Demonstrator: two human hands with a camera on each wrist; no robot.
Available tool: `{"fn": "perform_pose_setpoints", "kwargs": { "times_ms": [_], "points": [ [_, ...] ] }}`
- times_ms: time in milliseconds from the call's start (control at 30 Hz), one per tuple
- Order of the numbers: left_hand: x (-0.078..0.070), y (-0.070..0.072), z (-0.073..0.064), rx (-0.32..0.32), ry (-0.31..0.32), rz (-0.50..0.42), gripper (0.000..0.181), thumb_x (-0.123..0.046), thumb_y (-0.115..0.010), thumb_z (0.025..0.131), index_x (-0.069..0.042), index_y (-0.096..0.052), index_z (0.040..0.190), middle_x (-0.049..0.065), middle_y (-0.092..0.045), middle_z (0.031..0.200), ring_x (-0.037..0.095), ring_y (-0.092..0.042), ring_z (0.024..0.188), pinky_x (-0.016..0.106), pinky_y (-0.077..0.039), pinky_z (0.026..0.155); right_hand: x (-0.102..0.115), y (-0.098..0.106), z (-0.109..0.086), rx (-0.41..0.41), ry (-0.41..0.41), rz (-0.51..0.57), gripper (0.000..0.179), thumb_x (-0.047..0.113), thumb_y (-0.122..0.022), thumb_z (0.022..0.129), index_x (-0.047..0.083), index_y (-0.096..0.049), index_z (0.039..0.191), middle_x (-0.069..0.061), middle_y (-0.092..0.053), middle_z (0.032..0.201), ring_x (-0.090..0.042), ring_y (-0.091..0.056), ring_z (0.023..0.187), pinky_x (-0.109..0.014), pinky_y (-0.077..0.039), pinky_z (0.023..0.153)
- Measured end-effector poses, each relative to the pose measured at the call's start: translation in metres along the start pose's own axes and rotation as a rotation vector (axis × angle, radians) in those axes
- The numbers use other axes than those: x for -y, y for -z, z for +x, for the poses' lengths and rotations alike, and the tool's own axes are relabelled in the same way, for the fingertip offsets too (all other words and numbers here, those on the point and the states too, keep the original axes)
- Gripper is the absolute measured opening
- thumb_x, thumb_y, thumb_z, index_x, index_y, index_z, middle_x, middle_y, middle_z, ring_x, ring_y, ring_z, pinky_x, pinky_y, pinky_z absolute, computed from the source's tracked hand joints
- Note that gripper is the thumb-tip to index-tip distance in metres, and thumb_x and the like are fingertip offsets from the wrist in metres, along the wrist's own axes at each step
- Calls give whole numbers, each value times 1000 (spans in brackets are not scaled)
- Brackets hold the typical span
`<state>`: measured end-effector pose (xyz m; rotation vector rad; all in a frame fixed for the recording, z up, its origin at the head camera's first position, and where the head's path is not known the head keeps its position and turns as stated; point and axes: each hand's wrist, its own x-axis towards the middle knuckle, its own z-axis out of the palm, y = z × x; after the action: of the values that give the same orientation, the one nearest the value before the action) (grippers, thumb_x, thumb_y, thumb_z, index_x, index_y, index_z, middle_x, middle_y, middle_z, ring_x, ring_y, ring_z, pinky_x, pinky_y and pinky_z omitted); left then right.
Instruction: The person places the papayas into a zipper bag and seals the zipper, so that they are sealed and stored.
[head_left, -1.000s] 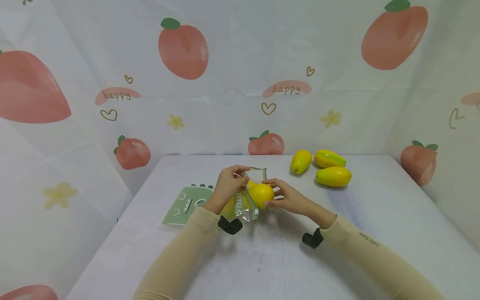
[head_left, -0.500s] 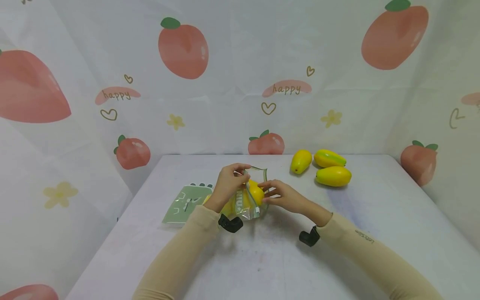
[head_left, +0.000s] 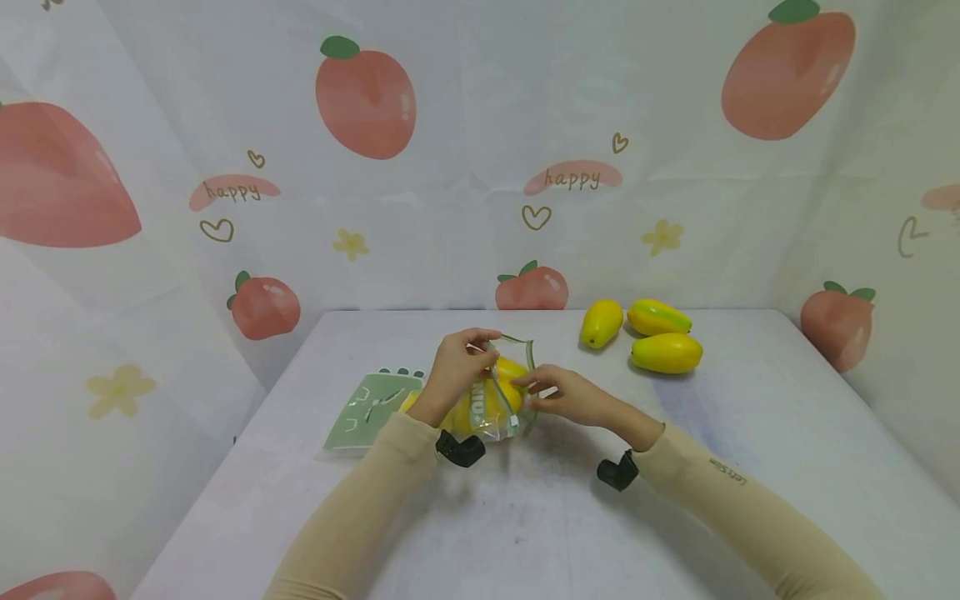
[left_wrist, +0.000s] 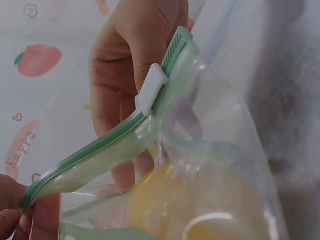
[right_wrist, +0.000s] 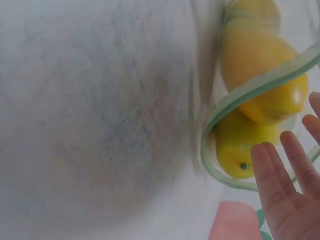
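My left hand (head_left: pixel 457 371) pinches the top edge of a clear zip bag (head_left: pixel 495 429) and holds its mouth apart. The bag has a green zip edge and a white slider (left_wrist: pixel 151 90). Inside it lie yellow papayas (right_wrist: pixel 260 70), one with its stem end (right_wrist: pixel 244 166) towards the opening. My right hand (head_left: pixel 570 396) is at the bag's mouth, fingers (right_wrist: pixel 270 172) extended and spread, palm in sight in the right wrist view. Nothing is gripped in it. My left hand covers part of the bag in the head view.
Three loose yellow papayas (head_left: pixel 666 353) lie at the back right of the white table (head_left: pixel 570 533). A flat green piece with a cartoon face (head_left: pixel 371 412) lies left of the bag. Behind the table hangs a fruit-print cloth (head_left: pixel 450 225).
My right hand has pushed a yellow papaya leftwards into the bag and let go of it. My left hand has stayed on the bag's edge.
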<state>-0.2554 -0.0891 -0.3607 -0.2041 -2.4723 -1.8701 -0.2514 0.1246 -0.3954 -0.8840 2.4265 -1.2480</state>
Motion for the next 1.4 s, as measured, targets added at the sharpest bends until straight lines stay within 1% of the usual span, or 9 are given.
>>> {"fn": "perform_pose_setpoints", "kwargs": {
  "times_ms": [233,700,800,933,1000,1067,1233,1333,1400],
  "points": [
    [-1,1,-1,6,9,-19,29,-1,-66,87,-2,-68,116,7,-54,90,15,-56,69,29,-60,65,-5,12,-4,-58,4,7,38,10,-62,93,5,-56,130,-15,-56,133,-35,-56,121,-46,-51,98],
    [2,1,-1,2,3,-33,26,0,-66,87,-4,-70,112,6,-53,88,14,-55,68,26,-60,62,-21,55,-24,-248,5,41,42,20,-62,95,4,-53,133,-16,-53,137,-37,-53,123,-46,-51,97],
    [2,1,-1,0,7,-26,26,0,-66,87,-4,-70,112,6,-53,89,14,-55,69,26,-60,62,-23,65,-30,-287,15,63,42,17,-59,96,-2,-51,132,-21,-51,138,-40,-51,123,-36,-52,97],
    [2,1,0,-2,7,-23,26,0,-66,86,-4,-70,112,6,-54,89,15,-55,70,26,-59,63,-26,81,-40,-354,6,73,41,14,-58,97,-6,-49,132,-26,-48,138,-43,-50,124,-13,-49,89],
    [2,1,0,-3,6,-20,26,0,-67,86,-4,-70,112,6,-54,89,15,-55,70,26,-59,63,-26,89,-47,-392,-14,62,42,15,-57,98,-6,-48,133,-26,-47,139,-37,-52,122,-6,-45,86],
    [2,1,0,-2,9,-16,26,-1,-67,86,-5,-70,112,6,-54,90,15,-55,71,26,-60,63,-28,96,-53,-428,-49,39,44,20,-57,98,-2,-48,134,-23,-48,140,-24,-55,118,-3,-42,85],
    [3,2,0,3,13,-17,26,-1,-67,87,-5,-70,113,7,-54,91,15,-55,72,25,-59,64,-39,106,-65,-507,-57,36,46,26,-58,97,2,-49,136,-9,-54,134,7,-52,103,-3,-42,86],
    [3,2,-1,0,17,-11,27,-1,-67,87,-6,-70,113,7,-55,92,15,-54,72,24,-59,64,-49,110,-69,-544,-37,31,47,25,-58,97,0,-48,136,0,-55,129,10,-51,104,-2,-42,87],
    [3,2,-2,-3,18,-5,27,-1,-67,87,-6,-70,113,7,-54,93,15,-54,72,24,-59,64,-56,112,-71,-567,-34,13,48,23,-58,97,-1,-47,137,-4,-55,130,5,-52,107,-2,-41,87]
  ]
}}
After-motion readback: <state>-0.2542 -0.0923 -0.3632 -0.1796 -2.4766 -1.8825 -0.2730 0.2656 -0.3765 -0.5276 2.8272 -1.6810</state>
